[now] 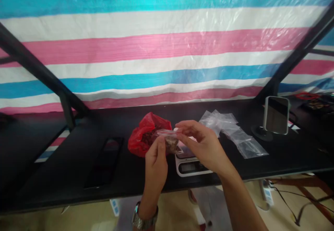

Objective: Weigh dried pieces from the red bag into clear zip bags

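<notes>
Red bag (pixel 136 143), seemingly brown contents (pixel 148 137); sheet (pixel 156 48) striped blue, white, pink.

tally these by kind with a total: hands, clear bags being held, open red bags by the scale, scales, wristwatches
Hands: 2, left hand and right hand
Held clear bag: 1
Open red bag: 1
Scale: 1
Wristwatch: 1
Total: 6

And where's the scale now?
In the head view, the white scale sits on the black table, right of the red bag, partly hidden behind the right hand.
</notes>
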`<state>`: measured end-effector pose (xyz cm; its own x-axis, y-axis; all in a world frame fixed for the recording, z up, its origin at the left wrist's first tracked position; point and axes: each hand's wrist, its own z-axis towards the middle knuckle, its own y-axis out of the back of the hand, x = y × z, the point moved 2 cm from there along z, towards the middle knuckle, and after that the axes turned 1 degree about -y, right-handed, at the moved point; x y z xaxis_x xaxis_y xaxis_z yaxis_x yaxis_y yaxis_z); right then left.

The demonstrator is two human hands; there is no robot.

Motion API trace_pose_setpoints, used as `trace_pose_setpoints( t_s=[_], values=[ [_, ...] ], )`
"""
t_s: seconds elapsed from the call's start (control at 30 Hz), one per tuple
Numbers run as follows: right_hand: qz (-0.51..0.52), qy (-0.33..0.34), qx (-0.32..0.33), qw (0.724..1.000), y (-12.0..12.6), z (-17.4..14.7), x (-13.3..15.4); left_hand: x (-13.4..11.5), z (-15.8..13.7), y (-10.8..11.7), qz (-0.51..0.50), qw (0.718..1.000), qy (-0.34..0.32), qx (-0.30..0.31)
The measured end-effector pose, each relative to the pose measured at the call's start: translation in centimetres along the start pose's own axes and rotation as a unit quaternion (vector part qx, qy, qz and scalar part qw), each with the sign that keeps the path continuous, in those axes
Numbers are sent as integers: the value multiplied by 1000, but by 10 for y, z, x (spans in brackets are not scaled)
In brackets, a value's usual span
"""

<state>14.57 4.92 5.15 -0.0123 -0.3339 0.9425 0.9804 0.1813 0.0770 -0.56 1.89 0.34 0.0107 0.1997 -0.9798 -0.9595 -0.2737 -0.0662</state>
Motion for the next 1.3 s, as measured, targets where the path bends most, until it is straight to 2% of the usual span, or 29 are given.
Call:
trace_pose_setpoints(
  t_s=[0.13, 0.27, 0.43, 0.63, 0.77, 0.9, 1.03, 1.13, 1.2, 1.3],
  values=[
    [18, -11, -43, 999, 1, 2, -8, -5, 1, -4, 7, 1000, -24, -5],
    [-10, 16, -84, 996, 4, 2, -10, -11, 0, -7, 11, 998, -42, 34],
    [17, -7, -54, 998, 5, 3, -15, -10, 1, -9, -38, 999, 14, -18],
    [75, -38, -40, 996, 2, 3, -18, -11, 3, -5, -30, 998, 18, -46],
    [96, -28, -54, 994, 0, 2, -16, -13, 2, -3, -31, 998, 8, -51],
    [109, -16, -41, 993, -4, 2, -12, -15, 2, -3, -43, 998, 12, -49],
    [93, -33, -42, 994, 2, 5, -15, -13, 2, -5, -37, 999, 14, -29],
    [56, -66, -101, 991, 20, 8, -29, -7, 1, -4, 10, 999, -12, -32],
    [25, -106, -130, 986, 35, 10, -44, -1, 0, -1, 76, 996, -38, -29],
    [-46, -154, -147, 976, 52, 10, -66, 15, 2, 4, 197, 975, -88, 52]
  ],
)
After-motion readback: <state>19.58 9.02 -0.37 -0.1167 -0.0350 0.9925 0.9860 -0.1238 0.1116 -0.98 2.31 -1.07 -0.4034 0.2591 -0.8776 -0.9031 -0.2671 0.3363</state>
